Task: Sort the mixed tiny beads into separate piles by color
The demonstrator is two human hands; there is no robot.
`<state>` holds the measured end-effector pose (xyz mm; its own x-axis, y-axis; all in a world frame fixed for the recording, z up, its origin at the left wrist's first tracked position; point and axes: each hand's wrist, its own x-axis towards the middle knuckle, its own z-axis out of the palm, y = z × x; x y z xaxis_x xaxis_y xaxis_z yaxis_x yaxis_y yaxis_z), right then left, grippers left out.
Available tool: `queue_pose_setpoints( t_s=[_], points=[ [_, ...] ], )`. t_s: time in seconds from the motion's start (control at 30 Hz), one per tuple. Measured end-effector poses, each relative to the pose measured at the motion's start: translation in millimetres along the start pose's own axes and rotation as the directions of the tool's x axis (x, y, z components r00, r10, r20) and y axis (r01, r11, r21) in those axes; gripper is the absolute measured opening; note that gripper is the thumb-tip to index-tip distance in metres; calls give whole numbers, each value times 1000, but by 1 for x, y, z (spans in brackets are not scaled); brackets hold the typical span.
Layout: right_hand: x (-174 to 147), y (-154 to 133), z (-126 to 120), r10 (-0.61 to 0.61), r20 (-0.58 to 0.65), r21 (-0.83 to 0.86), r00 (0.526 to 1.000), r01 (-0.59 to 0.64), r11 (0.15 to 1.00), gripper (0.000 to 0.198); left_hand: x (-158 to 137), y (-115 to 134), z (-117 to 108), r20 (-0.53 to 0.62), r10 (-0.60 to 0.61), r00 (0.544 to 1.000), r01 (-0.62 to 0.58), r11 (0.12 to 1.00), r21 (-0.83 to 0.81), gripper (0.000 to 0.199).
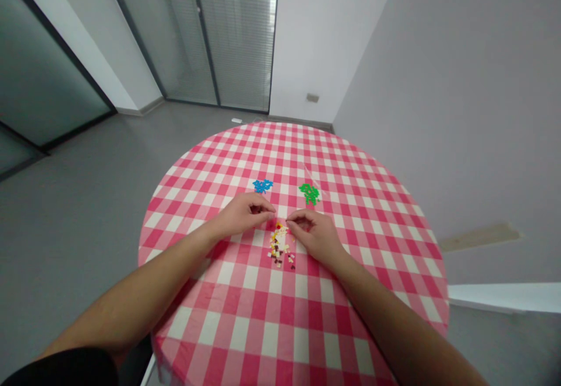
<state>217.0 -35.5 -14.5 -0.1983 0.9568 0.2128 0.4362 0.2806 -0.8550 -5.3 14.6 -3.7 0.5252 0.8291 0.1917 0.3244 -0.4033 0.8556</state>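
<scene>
My left hand [245,214] is over the middle of the table, its thumb and forefinger brought together at the tips. My right hand [318,234] faces it from the other side, fingers curled and the thumb close against the forefinger. A small gap separates the two sets of fingertips. Whatever either pinch holds is too small to make out. Just below the fingertips lies a loose scatter of tiny yellow, cream, dark brown and red pieces [279,246]. Beyond my left hand is a little heap of blue pieces [262,185]; a heap of green pieces [310,193] lies beyond my right hand.
A red-and-white checked cloth [280,292] covers the round table. Glass partitions [236,35] with dark frames stand beyond, and a pale wall [460,111] rises on the right. Grey floor [87,216] shows at the left. A wall socket [312,98] sits low behind the table.
</scene>
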Motion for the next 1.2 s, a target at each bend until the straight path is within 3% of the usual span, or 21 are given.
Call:
queue_pose_setpoints(
  t_s=[0.13, 0.5, 0.8, 0.9, 1.07, 1.2],
  points=[
    [0, 5, 5, 94, -43, 197, 995, -83, 977, 18, 0, 10, 17, 66, 162, 985, -167, 984, 69, 14],
    [-1, 6, 8, 152, 7, 290, 988, -147, 946, 30, 0, 7, 18, 90, 236, 968, -245, 963, 116, 14],
    [-2, 7, 10, 152, 18, 318, 988, -150, 936, 31, 0, 12, 15, 135, 134, 982, -151, 980, 129, 16],
    [-3, 8, 10, 115, 38, 239, 993, -121, 964, 26, 2, 11, 9, 84, 115, 990, -125, 984, 128, 16],
    [-6, 8, 12, 41, 249, -3, 968, -42, 999, 33, 4, -2, -20, -47, -71, 996, 75, 994, 82, 20],
    [-8, 5, 16, -24, 273, -139, 962, 64, 988, 38, 2, -18, -49, -44, -210, 977, 214, 939, 271, 20]
  ],
)
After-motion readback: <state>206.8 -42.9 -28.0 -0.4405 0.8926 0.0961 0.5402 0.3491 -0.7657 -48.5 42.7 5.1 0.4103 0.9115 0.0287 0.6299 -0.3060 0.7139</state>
